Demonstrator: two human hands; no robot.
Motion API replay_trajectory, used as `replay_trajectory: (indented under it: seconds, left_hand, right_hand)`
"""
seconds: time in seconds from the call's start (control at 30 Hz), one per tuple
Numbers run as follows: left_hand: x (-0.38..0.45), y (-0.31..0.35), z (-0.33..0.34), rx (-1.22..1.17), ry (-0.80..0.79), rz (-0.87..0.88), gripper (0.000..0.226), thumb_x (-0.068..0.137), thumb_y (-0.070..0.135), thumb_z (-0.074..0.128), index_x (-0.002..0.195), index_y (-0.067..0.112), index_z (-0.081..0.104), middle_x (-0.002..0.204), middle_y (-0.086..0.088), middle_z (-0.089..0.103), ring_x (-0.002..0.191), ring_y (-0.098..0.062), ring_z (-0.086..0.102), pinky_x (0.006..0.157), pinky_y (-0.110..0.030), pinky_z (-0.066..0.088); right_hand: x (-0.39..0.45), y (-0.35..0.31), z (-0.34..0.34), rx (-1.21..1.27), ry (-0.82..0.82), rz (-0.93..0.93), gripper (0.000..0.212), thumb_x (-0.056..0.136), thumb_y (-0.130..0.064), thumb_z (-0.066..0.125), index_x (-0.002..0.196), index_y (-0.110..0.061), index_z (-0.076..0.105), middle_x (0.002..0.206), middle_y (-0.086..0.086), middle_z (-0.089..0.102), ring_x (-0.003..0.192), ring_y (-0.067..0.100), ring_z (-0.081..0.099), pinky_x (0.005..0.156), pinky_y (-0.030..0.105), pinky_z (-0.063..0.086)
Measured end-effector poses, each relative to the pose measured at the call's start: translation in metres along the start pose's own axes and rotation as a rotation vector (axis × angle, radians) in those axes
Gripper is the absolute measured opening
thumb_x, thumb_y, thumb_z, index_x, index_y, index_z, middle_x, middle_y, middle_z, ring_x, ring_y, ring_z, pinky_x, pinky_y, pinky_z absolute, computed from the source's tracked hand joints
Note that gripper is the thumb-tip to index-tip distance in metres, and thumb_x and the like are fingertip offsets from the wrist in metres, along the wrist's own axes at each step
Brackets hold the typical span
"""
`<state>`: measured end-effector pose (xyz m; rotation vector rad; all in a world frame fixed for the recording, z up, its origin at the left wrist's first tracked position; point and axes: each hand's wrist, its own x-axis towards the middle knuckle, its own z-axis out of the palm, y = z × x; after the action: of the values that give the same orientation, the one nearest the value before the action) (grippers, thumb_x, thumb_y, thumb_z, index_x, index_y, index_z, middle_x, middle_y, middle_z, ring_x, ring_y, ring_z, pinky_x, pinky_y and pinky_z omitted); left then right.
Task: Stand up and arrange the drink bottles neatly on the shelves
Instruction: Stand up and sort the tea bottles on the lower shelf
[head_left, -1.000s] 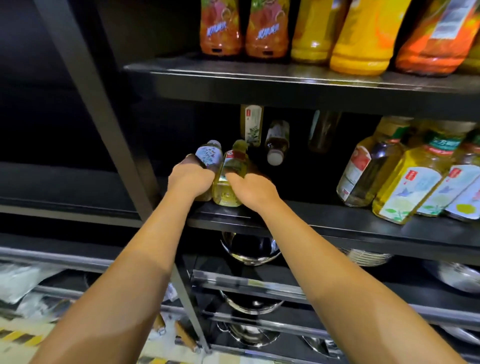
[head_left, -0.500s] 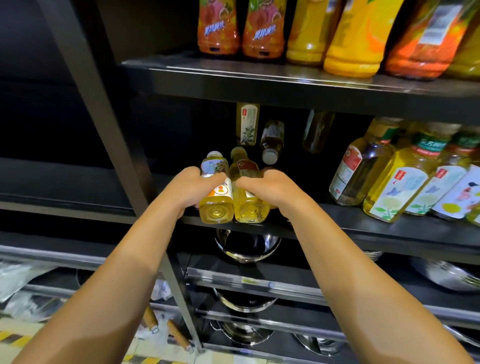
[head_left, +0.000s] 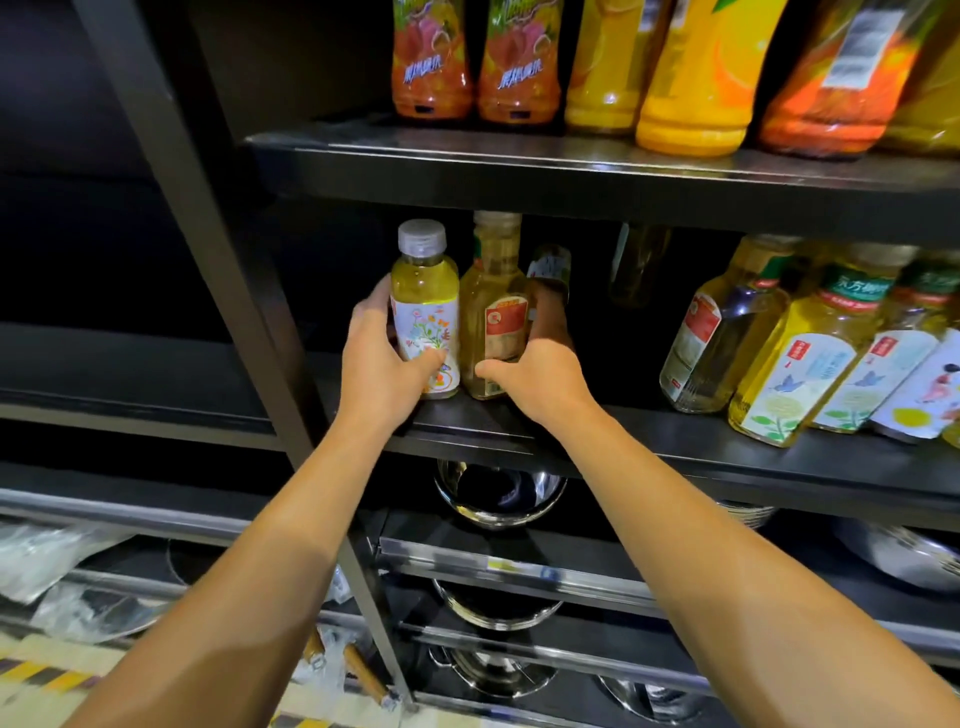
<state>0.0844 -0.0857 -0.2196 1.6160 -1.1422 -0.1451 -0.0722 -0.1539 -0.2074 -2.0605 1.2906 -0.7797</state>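
While two bottles stand upright at the middle shelf (head_left: 675, 441) front edge, the floral bottle (head_left: 425, 312) is clasped by the left hand (head_left: 382, 358) and the red-label bottle (head_left: 496, 312) by the right hand (head_left: 535, 364); abrupt release could topple either over the edge.

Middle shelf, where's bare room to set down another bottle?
Bare shelf runs between the red-label bottle in the right hand and the leaning cluster at right. Left of the floral bottle, the left hand and upright post crowd it.
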Motion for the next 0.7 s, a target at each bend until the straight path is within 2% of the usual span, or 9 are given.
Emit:
replay_trajectory:
  seconds: [0.07,0.13,0.2,0.3,0.37,0.43,0.5,0.63,0.7]
  left_hand:
    - [0.002,-0.003,0.002,0.016,0.013,0.000,0.086,0.071,0.010,0.078,0.145,0.029,0.039,0.126,0.005,0.046,0.115,-0.014,0.055,0.094,-0.024,0.047]
    - [0.001,-0.005,0.004,0.011,0.016,-0.026,0.086,0.074,0.009,0.077,0.147,0.030,0.036,0.123,0.005,0.051,0.111,-0.010,0.055,0.084,-0.007,0.042]
    - [-0.001,-0.007,0.007,0.003,0.003,-0.078,0.083,0.079,0.009,0.075,0.149,0.026,0.034,0.120,0.009,0.055,0.106,-0.004,0.052,0.071,0.004,0.034]
    - [0.002,-0.012,0.010,0.005,-0.007,-0.126,0.079,0.084,0.013,0.074,0.150,0.024,0.033,0.124,0.006,0.061,0.108,-0.008,0.054,0.077,-0.004,0.036]
    - [0.007,-0.015,0.012,0.000,-0.001,-0.144,0.077,0.085,0.015,0.073,0.150,0.026,0.032,0.128,0.003,0.060,0.110,-0.008,0.052,0.086,-0.017,0.038]
    - [0.009,-0.017,0.013,-0.004,0.002,-0.171,0.074,0.086,0.018,0.073,0.149,0.025,0.035,0.130,0.003,0.060,0.112,-0.008,0.052,0.088,-0.020,0.036]
    - [0.008,-0.021,0.014,0.010,0.011,-0.187,0.069,0.086,0.022,0.073,0.146,0.022,0.039,0.129,0.003,0.060,0.112,-0.009,0.054,0.087,-0.020,0.036]
    - [0.007,-0.024,0.015,0.008,0.032,-0.204,0.067,0.087,0.023,0.073,0.146,0.023,0.042,0.122,0.007,0.061,0.102,-0.004,0.049,0.086,-0.019,0.036]
    - [0.009,-0.026,0.015,-0.006,0.037,-0.210,0.066,0.086,0.023,0.073,0.145,0.025,0.043,0.118,0.011,0.061,0.101,-0.004,0.051,0.085,-0.017,0.036]
  right_hand:
    - [0.010,0.003,0.008,0.070,0.043,-0.062,0.096,0.076,-0.028,0.082,0.149,-0.020,0.020,0.124,0.003,0.055,0.112,0.020,0.057,0.079,0.020,0.046]
    - [0.022,0.002,0.015,0.111,0.053,-0.074,0.101,0.073,-0.024,0.084,0.150,-0.024,0.018,0.139,0.008,0.049,0.123,0.028,0.055,0.097,0.038,0.049]
    - [0.032,-0.002,0.018,0.049,0.035,-0.071,0.103,0.076,-0.026,0.082,0.153,-0.024,0.014,0.146,0.011,0.043,0.127,0.032,0.051,0.104,0.042,0.045]
    - [0.043,-0.001,0.017,0.002,-0.020,-0.110,0.102,0.079,-0.023,0.080,0.155,-0.022,0.012,0.148,0.011,0.039,0.131,0.027,0.045,0.103,0.033,0.040]
    - [0.049,0.011,0.009,0.076,-0.085,-0.161,0.096,0.076,-0.025,0.082,0.152,-0.024,0.024,0.144,0.004,0.045,0.127,0.017,0.045,0.101,0.026,0.038]
    - [0.059,0.031,-0.003,0.065,0.014,-0.197,0.078,0.073,-0.036,0.082,0.141,-0.025,0.045,0.137,0.003,0.053,0.125,0.021,0.050,0.103,0.034,0.043]
    - [0.071,0.051,-0.011,-0.041,0.189,-0.133,0.062,0.078,-0.039,0.076,0.134,-0.026,0.053,0.131,0.009,0.056,0.119,0.031,0.055,0.096,0.039,0.049]
    - [0.086,0.072,-0.005,-0.275,0.083,-0.162,0.074,0.088,-0.025,0.067,0.151,-0.034,0.030,0.154,0.014,0.019,0.128,0.041,0.043,0.102,0.039,0.042]
    - [0.090,0.071,-0.002,-0.296,0.040,-0.204,0.074,0.089,-0.017,0.065,0.152,-0.032,0.028,0.159,0.011,0.009,0.135,0.040,0.037,0.107,0.038,0.040]
